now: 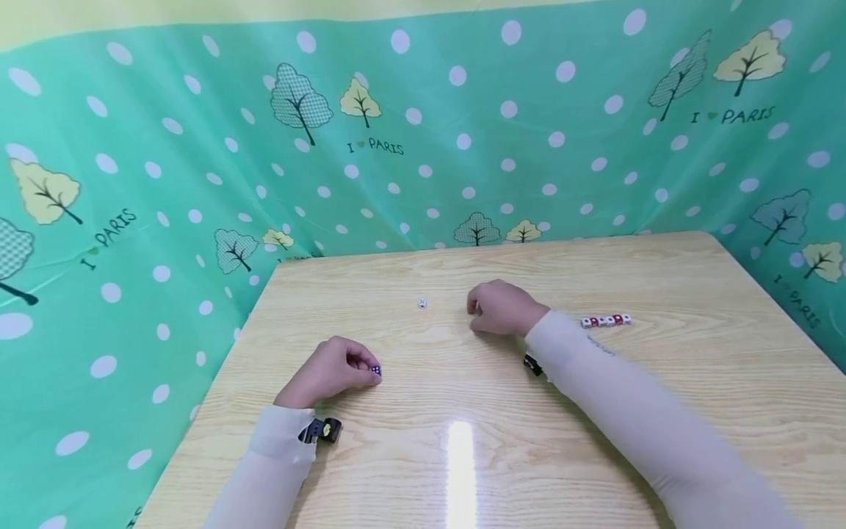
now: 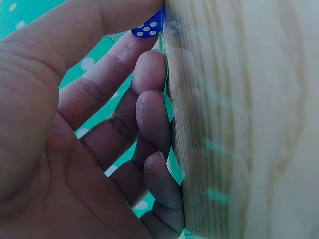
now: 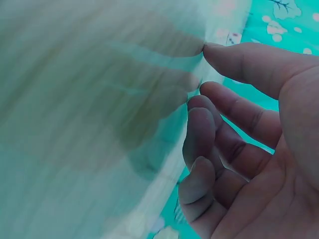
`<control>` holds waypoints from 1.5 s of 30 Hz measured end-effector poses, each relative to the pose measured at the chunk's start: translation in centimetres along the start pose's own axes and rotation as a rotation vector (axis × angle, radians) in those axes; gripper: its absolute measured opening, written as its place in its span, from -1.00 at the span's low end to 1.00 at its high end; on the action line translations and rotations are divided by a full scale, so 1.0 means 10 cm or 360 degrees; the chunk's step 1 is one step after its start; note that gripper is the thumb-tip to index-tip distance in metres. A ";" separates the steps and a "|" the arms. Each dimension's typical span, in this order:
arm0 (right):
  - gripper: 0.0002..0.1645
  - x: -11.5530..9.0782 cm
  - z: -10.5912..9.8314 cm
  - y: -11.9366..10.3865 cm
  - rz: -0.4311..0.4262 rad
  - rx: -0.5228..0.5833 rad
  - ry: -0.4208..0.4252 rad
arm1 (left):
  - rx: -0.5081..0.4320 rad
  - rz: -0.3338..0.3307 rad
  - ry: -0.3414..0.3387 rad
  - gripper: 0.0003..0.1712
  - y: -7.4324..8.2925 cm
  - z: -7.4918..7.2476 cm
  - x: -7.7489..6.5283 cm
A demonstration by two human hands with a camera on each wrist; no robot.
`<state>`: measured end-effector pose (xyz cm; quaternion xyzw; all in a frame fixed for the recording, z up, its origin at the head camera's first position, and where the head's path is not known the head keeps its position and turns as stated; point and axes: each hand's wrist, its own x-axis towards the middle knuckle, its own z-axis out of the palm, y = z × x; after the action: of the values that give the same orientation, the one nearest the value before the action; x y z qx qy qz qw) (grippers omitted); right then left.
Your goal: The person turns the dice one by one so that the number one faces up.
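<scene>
Between thumb and index finger, my left hand (image 1: 333, 371) pinches a blue die (image 1: 376, 370) with white dots, low at the tabletop. The left wrist view shows part of that blue die (image 2: 148, 26) at the fingertips, the other fingers curled beside the wood. My right hand (image 1: 505, 307) is over the table, nearest to a single white die (image 1: 422, 303) on its left. In the right wrist view the right hand (image 3: 244, 129) has its thumb and index finger apart with nothing between them. Right of that wrist lies a row of white and red dice (image 1: 606, 321).
The light wooden table (image 1: 529, 455) reflects a bright strip of light near its front. A green dotted curtain (image 1: 423, 132) with printed trees hangs behind it and along both sides. Each wrist carries a dark strapped device (image 1: 320, 430).
</scene>
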<state>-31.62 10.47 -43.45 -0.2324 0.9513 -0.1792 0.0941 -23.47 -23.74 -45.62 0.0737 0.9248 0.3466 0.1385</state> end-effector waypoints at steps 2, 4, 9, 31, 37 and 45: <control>-0.73 0.09 0.02 -0.09 -0.0009 -0.0029 -0.0006 | -0.0004 0.0005 -0.0013 -0.83 0.00 0.00 0.00; -0.73 0.18 0.03 -0.16 -0.0001 -0.0055 -0.0008 | -0.0005 0.0025 -0.0022 -0.83 0.01 -0.01 0.00; -0.80 0.38 0.07 -0.35 0.0023 -0.0111 -0.0026 | -0.0019 0.0075 -0.0038 -0.84 0.02 -0.03 0.00; -0.92 0.43 0.18 -0.53 -0.0035 -0.0246 0.0073 | -0.0043 0.0113 -0.0091 -0.85 -0.01 -0.05 -0.03; -0.94 0.13 0.12 -0.40 -0.0096 -0.0228 0.0044 | -0.0035 0.0124 -0.0082 -0.85 -0.02 -0.04 -0.03; -0.95 -0.32 0.08 -0.24 -0.0144 -0.0125 0.0052 | -0.0011 0.0099 -0.0068 -0.86 -0.02 -0.03 -0.01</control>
<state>-27.60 9.78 -42.96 -0.2759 0.9475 -0.1497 0.0610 -23.50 -24.12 -45.48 0.1095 0.9176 0.3524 0.1477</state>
